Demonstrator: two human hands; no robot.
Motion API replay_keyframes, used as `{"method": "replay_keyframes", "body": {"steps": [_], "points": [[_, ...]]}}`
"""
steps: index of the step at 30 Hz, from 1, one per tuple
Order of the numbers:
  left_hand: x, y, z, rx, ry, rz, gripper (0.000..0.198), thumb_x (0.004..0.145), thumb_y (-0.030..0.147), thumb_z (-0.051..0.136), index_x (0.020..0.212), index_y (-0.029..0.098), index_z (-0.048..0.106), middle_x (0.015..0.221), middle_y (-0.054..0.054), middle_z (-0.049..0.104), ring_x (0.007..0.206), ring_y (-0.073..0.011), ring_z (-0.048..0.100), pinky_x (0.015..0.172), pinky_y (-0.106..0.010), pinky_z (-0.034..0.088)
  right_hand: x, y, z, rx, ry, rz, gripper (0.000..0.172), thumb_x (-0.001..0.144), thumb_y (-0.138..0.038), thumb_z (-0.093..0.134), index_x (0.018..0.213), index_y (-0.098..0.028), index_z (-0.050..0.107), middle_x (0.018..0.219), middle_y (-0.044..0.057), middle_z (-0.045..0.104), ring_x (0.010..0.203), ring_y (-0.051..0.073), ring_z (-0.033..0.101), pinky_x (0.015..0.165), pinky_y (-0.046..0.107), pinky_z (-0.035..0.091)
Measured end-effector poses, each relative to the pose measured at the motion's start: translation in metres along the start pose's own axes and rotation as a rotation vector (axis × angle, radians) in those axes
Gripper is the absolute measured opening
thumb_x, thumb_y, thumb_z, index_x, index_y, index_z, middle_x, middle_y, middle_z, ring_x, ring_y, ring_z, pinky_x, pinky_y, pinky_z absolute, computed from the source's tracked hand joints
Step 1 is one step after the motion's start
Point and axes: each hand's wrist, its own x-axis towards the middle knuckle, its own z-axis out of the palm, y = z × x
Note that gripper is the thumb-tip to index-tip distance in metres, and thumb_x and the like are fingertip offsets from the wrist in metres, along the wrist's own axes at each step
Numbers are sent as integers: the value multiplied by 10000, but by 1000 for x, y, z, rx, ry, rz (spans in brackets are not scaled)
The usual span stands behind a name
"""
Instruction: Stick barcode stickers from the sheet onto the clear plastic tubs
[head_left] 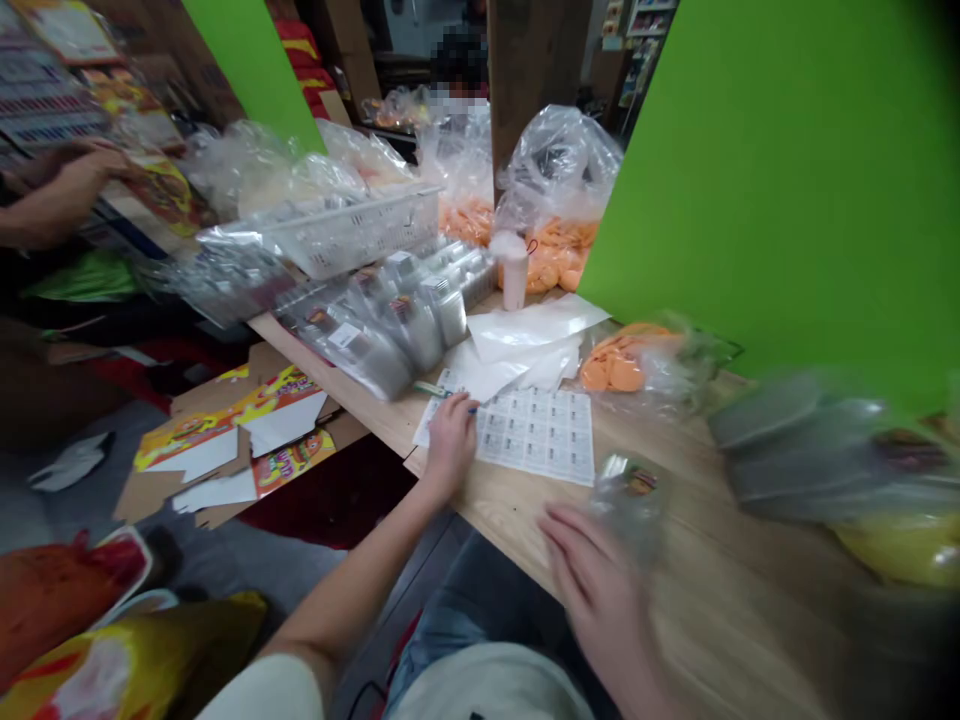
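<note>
Wooden tabletop [697, 630]: label sheet [536, 435], long axis left-right, extends rightward from left hand [452, 438], fingers curled, grip unclear; right hand [600, 580], fingers extended, nearer clear packet [636, 492].

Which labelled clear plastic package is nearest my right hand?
The lone clear package right of the white printed sheet, beside your right hand; others are grouped farther off.

Head view, forward, downward, near table [712, 570]

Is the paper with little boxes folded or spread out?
Spread out: the printed sheet lies flat on the table, rows of boxes showing beside the left hand.
</note>
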Motion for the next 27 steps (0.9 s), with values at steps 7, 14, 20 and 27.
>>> {"method": "replay_keyframes", "body": {"steps": [7,14,20,27], "points": [[6,-87,-42,199,-101,45,441,829,208,465,1267,170,431,1320,-135,431,1195,-250,421,996,-420,351,82,-7,169,-307,-130,114,437,832,-308,518,1235,-139,514,1372,207,389,1296,346,306,1013,560,261],[50,-91,-30,212,-369,265,255,861,331,441,975,216,638,1024,-91,577,959,-227,521,828,-348,437,48,4,143,-389,-184,36,209,853,-308,482,985,-234,625,1276,78,506,1256,260,359,1052,500,221],[66,-77,-13,270,-448,423,264,868,356,436,984,197,612,994,-85,585,913,-220,522,816,-328,426,21,-10,135,-419,-216,-69,708,759,-534,557,1320,-136,391,1412,179,332,1336,339,197,1052,587,151],[69,-53,-12,316,-483,445,269,890,280,388,915,154,624,924,-122,603,905,-231,541,780,-334,414,-1,0,149,-407,-64,-242,213,856,-148,475,1012,-206,606,1025,48,646,1056,192,521,1022,437,304]]}}
